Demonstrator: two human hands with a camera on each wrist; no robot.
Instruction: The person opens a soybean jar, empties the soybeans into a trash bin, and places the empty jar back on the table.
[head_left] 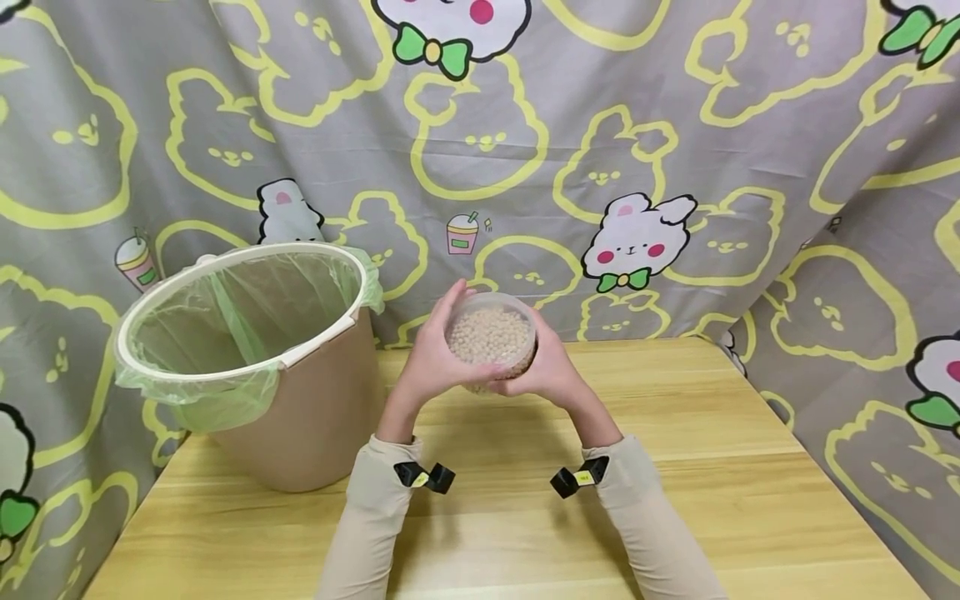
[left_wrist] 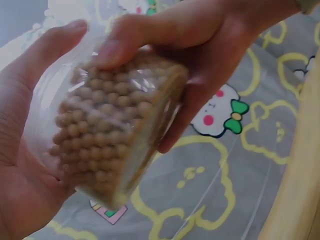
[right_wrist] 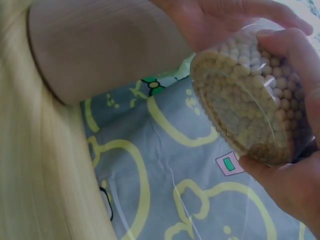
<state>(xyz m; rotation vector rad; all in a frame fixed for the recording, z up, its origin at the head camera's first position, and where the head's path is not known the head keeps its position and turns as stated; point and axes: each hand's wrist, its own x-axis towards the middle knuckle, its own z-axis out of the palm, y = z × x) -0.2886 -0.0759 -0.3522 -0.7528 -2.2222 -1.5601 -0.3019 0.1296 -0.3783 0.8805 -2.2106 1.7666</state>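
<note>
A clear plastic tub full of small round tan balls is held up over the table between both hands. My left hand grips its left side, and my right hand grips its right side, with the thumbs toward me on the near wall. The left wrist view shows the tub tilted, with its ball-filled wall facing the camera. From the right wrist, the flat round end of the tub is visible, balls pressed against it. Whether a lid covers the top, I cannot tell.
A brown bin with a cream rim and a green liner bag stands on the left of the wood-grain table. Its mouth is open upward. A grey cartoon-print cloth hangs behind and on both sides.
</note>
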